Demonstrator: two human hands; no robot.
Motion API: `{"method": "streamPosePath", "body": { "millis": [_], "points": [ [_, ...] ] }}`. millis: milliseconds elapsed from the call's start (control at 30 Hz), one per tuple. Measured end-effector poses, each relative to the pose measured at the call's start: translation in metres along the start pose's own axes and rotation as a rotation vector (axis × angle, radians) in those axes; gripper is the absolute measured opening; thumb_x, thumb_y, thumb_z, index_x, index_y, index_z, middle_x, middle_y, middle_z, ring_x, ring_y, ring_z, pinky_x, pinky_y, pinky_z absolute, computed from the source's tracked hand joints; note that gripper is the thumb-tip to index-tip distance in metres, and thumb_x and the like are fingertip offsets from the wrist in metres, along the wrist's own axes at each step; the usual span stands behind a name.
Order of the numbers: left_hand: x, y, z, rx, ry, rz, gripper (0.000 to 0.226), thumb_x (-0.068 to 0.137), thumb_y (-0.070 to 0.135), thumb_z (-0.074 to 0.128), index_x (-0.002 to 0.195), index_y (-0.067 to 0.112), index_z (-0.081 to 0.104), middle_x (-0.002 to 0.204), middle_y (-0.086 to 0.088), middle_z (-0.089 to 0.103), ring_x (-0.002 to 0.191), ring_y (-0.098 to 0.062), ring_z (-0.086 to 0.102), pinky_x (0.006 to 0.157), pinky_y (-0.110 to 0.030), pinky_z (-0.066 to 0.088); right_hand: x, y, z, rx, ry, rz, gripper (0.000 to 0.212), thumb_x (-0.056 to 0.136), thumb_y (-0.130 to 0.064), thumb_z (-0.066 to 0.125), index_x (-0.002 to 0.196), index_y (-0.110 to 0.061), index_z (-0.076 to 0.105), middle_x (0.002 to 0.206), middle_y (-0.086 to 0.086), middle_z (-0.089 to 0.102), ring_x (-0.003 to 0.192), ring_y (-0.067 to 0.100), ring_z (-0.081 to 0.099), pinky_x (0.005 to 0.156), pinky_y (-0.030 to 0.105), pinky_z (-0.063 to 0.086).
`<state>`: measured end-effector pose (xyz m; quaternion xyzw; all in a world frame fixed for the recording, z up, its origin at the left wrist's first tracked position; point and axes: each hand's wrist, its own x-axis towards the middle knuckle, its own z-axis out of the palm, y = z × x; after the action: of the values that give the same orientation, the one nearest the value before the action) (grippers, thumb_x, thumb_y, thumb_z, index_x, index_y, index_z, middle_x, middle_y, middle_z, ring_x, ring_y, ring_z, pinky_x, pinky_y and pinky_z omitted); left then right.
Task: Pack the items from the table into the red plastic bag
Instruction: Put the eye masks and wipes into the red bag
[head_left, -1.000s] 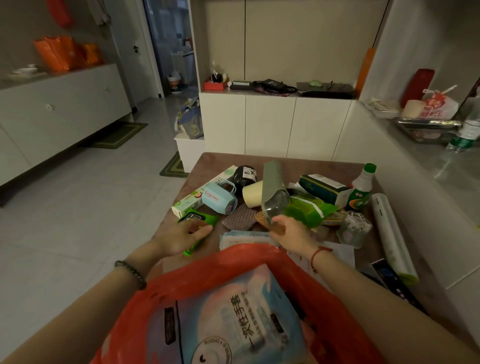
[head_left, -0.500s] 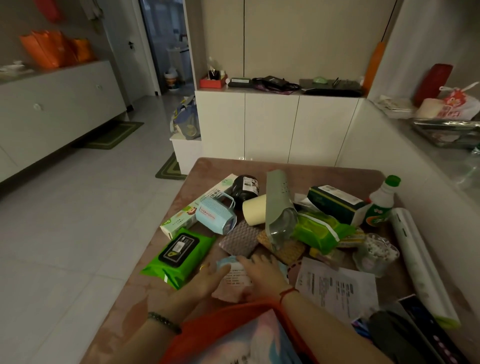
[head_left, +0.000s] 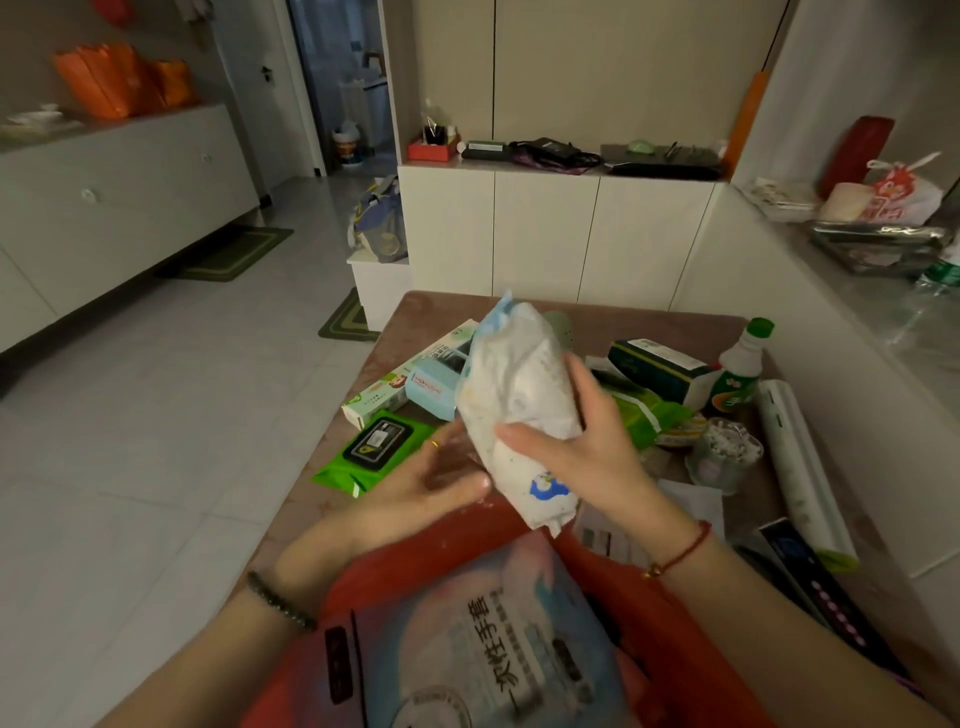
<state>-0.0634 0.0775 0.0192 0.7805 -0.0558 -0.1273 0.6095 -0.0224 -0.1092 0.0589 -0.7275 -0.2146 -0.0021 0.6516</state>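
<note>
White soft packet, frame centre, gripped by right hand above red plastic bag; left hand open, palm against packet's lower edge; table behind.

Above the bag's mouth: a soft packet, clasped by the right hand, left hand beneath. Inside the bag: a flat pack. Beyond the bag, on the table: wipes pack at left, long box behind it, bottle and roll at right.
</note>
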Motion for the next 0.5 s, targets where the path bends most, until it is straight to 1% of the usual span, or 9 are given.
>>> {"method": "streamPosePath", "body": {
  "millis": [67,133,167,200,233,267,333,400,500],
  "points": [
    [-0.011,-0.012,0.002,0.328,-0.009,-0.072,0.067,0.08,0.031,0.069,0.138,0.028,0.035,0.135,0.009,0.051,0.125,-0.001,0.048,0.107,-0.026,0.039,-0.025,-0.019,-0.007,0.061,-0.047,-0.028,0.07,0.052,-0.037,0.079,0.114,-0.044,0.048,0.107,-0.026,0.064,0.104,-0.005,0.06,0.08,0.013,0.051],
    [-0.025,-0.019,0.002,0.563,0.065,-0.077,0.043,0.083,0.027,0.066,0.122,0.016,0.054,0.127,-0.01,0.059,0.122,-0.026,0.053,0.104,-0.041,0.042,-0.055,-0.027,-0.007,-0.052,-0.182,-0.118,0.077,0.056,-0.037,0.078,0.12,-0.05,0.039,0.115,-0.034,0.056,0.111,-0.009,0.053,0.087,0.01,0.046],
    [-0.03,-0.021,0.0,0.587,0.142,-0.112,0.028,0.087,0.02,0.061,0.112,0.009,0.059,0.121,-0.021,0.06,0.116,-0.037,0.054,0.1,-0.047,0.043,-0.07,-0.027,-0.003,-0.167,-0.271,-0.147,0.081,0.059,-0.04,0.078,0.124,-0.055,0.033,0.118,-0.039,0.049,0.113,-0.013,0.048,0.091,0.009,0.043],
    [-0.033,-0.024,-0.002,0.627,0.198,-0.146,0.024,0.09,0.012,0.054,0.111,0.0,0.059,0.119,-0.028,0.059,0.113,-0.042,0.055,0.099,-0.05,0.043,-0.083,-0.023,0.003,-0.319,-0.351,-0.16,0.085,0.061,-0.044,0.077,0.126,-0.06,0.024,0.121,-0.04,0.044,0.113,-0.014,0.043,0.095,0.012,0.041],
    [-0.033,-0.028,-0.005,0.649,0.238,-0.168,0.025,0.092,0.006,0.048,0.112,-0.004,0.058,0.119,-0.029,0.059,0.111,-0.041,0.056,0.098,-0.047,0.044,-0.094,-0.016,0.009,-0.499,-0.413,-0.165,0.089,0.064,-0.048,0.074,0.13,-0.062,0.015,0.123,-0.036,0.041,0.113,-0.01,0.04,0.1,0.019,0.038],
    [-0.033,-0.032,-0.006,0.682,0.252,-0.191,0.025,0.092,0.006,0.048,0.112,-0.002,0.06,0.117,-0.026,0.062,0.105,-0.035,0.059,0.095,-0.04,0.046,-0.104,-0.006,0.015,-0.687,-0.467,-0.169,0.09,0.068,-0.051,0.069,0.133,-0.059,0.008,0.125,-0.025,0.043,0.113,-0.002,0.038,0.101,0.026,0.034],
    [-0.032,-0.033,-0.008,0.687,0.242,-0.198,0.019,0.091,0.015,0.053,0.102,0.009,0.067,0.1,-0.011,0.07,0.083,-0.021,0.063,0.078,-0.031,0.05,-0.121,0.017,0.026,-0.982,-0.533,-0.164,0.085,0.075,-0.058,0.056,0.142,-0.048,0.006,0.126,-0.007,0.045,0.113,0.012,0.039,0.096,0.033,0.031],
    [-0.03,-0.031,-0.008,0.617,0.282,-0.132,0.017,0.091,0.02,0.055,0.093,0.011,0.068,0.077,-0.004,0.067,0.061,-0.012,0.058,0.065,-0.03,0.05,-0.132,0.037,0.029,-1.115,-0.486,-0.097,0.082,0.077,-0.061,0.048,0.145,-0.04,0.007,0.126,-0.002,0.045,0.114,0.02,0.042,0.091,0.034,0.032],
    [-0.03,-0.023,-0.008,0.518,0.389,-0.025,0.019,0.091,0.016,0.056,0.074,0.022,0.063,0.054,0.012,0.054,0.042,0.005,0.052,0.046,-0.008,0.039,-0.137,0.049,0.018,-1.116,-0.279,0.075,0.086,0.074,-0.068,0.044,0.145,-0.036,0.009,0.129,0.002,0.046,0.114,0.024,0.045,0.09,0.036,0.036]
  ]
}}
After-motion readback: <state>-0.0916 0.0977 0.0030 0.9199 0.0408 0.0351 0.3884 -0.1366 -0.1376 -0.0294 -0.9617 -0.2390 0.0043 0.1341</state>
